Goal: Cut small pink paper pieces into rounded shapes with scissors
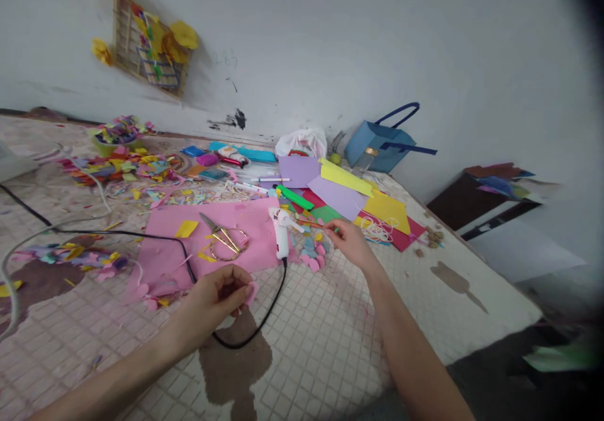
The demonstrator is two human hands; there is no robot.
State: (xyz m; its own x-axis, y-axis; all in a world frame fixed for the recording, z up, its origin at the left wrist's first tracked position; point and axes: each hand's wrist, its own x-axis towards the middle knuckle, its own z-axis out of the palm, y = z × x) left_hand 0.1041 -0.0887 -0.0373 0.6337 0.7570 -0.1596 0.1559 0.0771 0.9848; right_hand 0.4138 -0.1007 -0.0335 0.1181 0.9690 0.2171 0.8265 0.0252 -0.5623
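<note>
Grid-patterned desk (330,320). Left hand (224,290) pinches pink paper (253,292); right hand (346,238) grips thin stick (313,224) near glue gun (282,237). Likely gluing step; next move calls for steady aim.

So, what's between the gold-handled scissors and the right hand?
In the head view, the white glue gun is between the scissors and the right hand, with small cut paper pieces nearer the hand.

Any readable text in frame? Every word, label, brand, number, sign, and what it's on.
None legible.
Wall: faint number-like marks, too blurred to read.
White glue gun: any marking on the body too small to read.
Green marker: no lettering can be made out.
</note>
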